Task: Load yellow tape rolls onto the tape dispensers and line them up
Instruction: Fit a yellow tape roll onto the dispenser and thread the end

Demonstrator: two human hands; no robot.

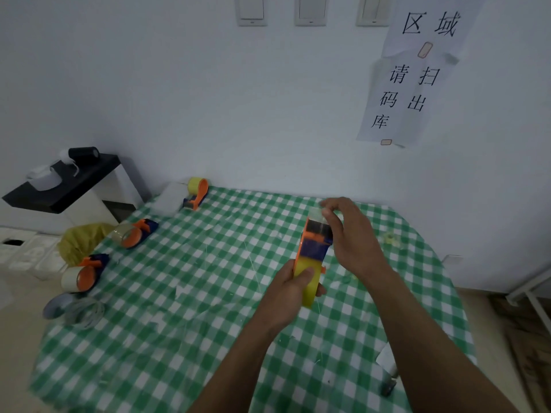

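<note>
Left hand (293, 289) grips the yellow tape roll (310, 293) on its dispenser (314, 245); right hand (351, 239) pinches the tape end (323, 217) at the far tip. Best pulled straight and flat.

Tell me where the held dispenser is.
In the head view the dispenser is right of centre, above the table. The left hand grips its yellow roll at the near end; the right hand pinches tape at its far end.
</note>
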